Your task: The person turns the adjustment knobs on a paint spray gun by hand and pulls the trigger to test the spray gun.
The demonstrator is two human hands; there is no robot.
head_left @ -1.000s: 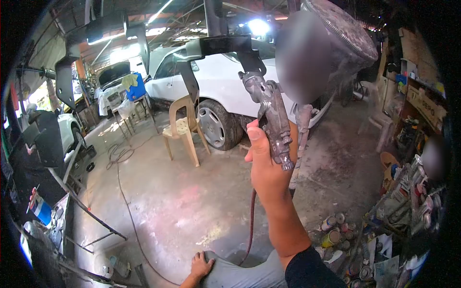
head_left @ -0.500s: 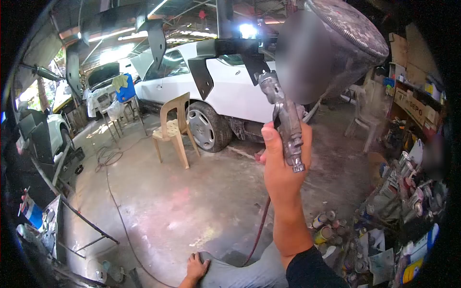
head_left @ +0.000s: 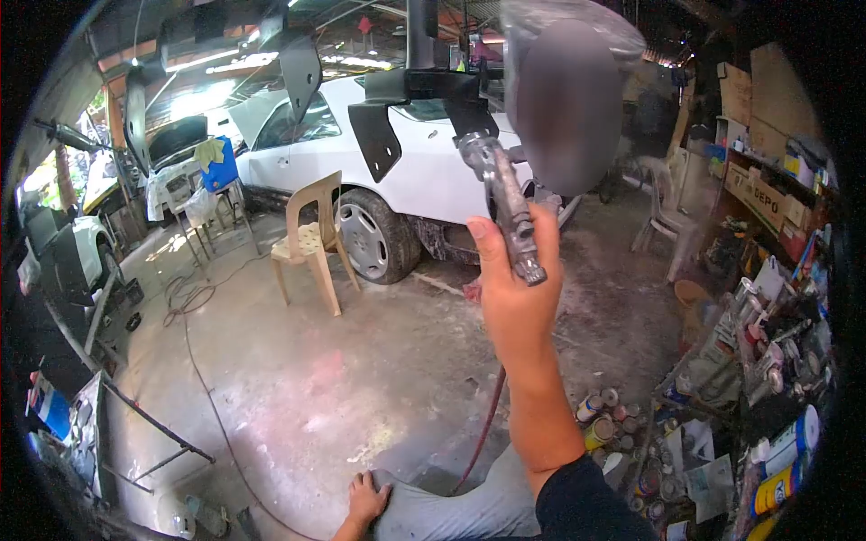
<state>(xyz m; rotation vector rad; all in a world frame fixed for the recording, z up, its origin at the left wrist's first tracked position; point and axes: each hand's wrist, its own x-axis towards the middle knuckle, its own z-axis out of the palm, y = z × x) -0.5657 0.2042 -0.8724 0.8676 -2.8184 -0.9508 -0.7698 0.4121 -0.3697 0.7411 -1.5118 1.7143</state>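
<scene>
A dark metal spray gun (head_left: 512,203) is gripped in my right hand (head_left: 519,307), which is raised at the centre right with its fingers wrapped round the tool. The gun's nozzle end points up toward a black bracket (head_left: 377,140) that hangs from above. A large cup on the gun shows at the top, partly hidden by a blurred patch. From below my right hand a dark red hose (head_left: 488,419) runs down. My left hand (head_left: 367,498) rests on my grey trouser leg (head_left: 451,518), fingers spread, holding nothing.
Behind stand a white car (head_left: 424,167) and a beige plastic chair (head_left: 311,239). A hose (head_left: 203,374) lies across the floor. Cans (head_left: 597,433) and bottles crowd the lower right, below a shelf with a cardboard box (head_left: 758,194). A metal frame (head_left: 158,419) stands at left.
The view has shifted a little to the right. My right hand with the spray gun has moved slightly up and left, and the cup has tilted. My left hand stays on the leg.
</scene>
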